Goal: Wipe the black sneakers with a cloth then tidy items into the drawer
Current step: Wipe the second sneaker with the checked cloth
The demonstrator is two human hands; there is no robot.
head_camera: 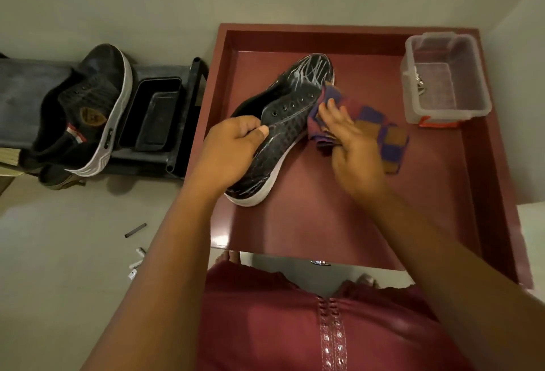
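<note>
1. The open dark red drawer (483,164) fills the right half of the view, pulled out over a pale floor (59,252); the person in a maroon garment (265,326) stands at its near edge
2. A black rack (182,122) sits on the floor left of the drawer, carrying the second black sneaker (88,111) tilted on its side with its white sole to the right, and a black tray (153,114) just beside that sneaker
3. The black sneaker (283,122) being handled lies inside the drawer at its left-centre, toe pointing away, its upper streaked with whitish marks
4. The left hand (233,146) grips this sneaker at the collar, thumb pinched over the edge near the eyelets, fingers curled round the side
5. The right hand (351,140) holds a purple and orange checked cloth (389,140), pressing it against the sneaker's right flank just below the toe; the rest of the cloth trails right onto the drawer floor
6. A clear plastic box (442,81) with a red clip rests in the drawer's far right corner, well apart from both hands
7. A small dark stick (135,230) and white bits (137,261) lie on the floor left of the left forearm
</note>
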